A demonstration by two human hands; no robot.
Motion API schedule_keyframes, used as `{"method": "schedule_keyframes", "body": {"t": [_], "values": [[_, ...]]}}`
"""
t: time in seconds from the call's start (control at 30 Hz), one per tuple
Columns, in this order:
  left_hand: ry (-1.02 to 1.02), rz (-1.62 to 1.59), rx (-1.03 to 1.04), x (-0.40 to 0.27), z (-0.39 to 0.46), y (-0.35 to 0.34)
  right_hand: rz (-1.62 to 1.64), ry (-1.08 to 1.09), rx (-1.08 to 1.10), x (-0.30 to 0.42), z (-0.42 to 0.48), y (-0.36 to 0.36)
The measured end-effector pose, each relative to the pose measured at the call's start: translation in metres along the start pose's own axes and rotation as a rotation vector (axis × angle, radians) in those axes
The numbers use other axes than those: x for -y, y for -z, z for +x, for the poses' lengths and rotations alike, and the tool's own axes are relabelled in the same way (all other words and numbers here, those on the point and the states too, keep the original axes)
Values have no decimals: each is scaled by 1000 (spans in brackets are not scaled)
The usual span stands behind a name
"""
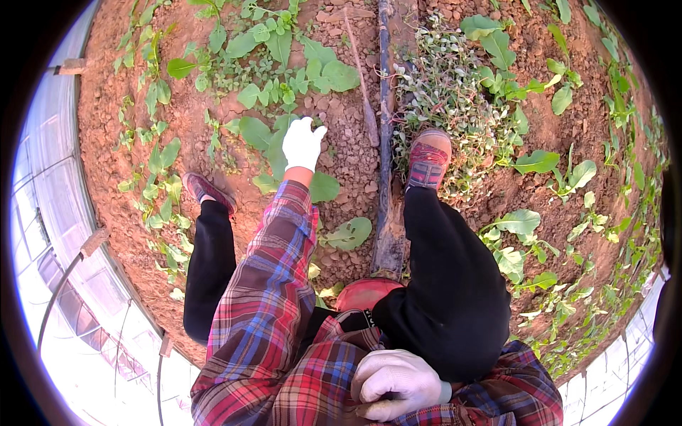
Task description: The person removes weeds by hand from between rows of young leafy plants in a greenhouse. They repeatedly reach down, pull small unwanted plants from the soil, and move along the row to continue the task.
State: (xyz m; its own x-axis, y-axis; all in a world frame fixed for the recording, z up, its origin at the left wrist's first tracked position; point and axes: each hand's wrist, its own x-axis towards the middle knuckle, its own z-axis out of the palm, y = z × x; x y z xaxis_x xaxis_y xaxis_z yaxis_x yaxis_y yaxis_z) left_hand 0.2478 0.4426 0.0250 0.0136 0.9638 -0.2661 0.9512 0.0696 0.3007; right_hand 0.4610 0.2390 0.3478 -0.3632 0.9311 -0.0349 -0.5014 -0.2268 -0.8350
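Observation:
My left hand (303,142), in a white glove, reaches over the soil just right of a broad-leaved green seedling (256,133). Its thumb stands a little apart from the fingers, and no object shows between them. Leaves of the plant lie partly under the glove and wrist. In my lap rests my right hand (402,382), also in a white glove with soiled fingertips. Those fingers are curled inward around a dark gap; whether anything is inside is hidden. A long, thin, soil-coloured tool (360,69) lies on the ground beyond my left hand, to its right.
A black irrigation hose (384,96) runs lengthwise between my feet. Uprooted weeds (447,80) are heaped right of it, under my right shoe (429,157). A red seat (367,294) shows between my legs. Leafy seedlings (533,162) grow on both sides; plastic sheeting (53,160) borders the left.

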Motion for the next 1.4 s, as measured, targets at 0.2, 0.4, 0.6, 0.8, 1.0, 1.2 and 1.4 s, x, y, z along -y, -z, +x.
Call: {"method": "schedule_keyframes", "body": {"t": [0.2, 0.4, 0.6, 0.8, 1.0, 1.2, 1.4], "values": [[-92, 93, 170, 15, 23, 9, 13, 6, 29, -1, -1, -1], [324, -530, 465, 10, 18, 44, 20, -30, 18, 2, -1, 2], [-154, -90, 298, 19, -21, 26, 71, -70, 62, 9, 5, 2], [-195, 248, 183, -22, -43, 7, 91, -68, 68, 6, 5, 3], [-170, 83, -11, 3, -33, -1, 94, -61, 64, 9, 8, 3], [345, -805, 124, -8, -21, 50, 35, -32, 34, 1, -1, 3], [-42, -1137, 461, -119, -28, 69, -14, -62, 49, 1, -1, 4]]}}
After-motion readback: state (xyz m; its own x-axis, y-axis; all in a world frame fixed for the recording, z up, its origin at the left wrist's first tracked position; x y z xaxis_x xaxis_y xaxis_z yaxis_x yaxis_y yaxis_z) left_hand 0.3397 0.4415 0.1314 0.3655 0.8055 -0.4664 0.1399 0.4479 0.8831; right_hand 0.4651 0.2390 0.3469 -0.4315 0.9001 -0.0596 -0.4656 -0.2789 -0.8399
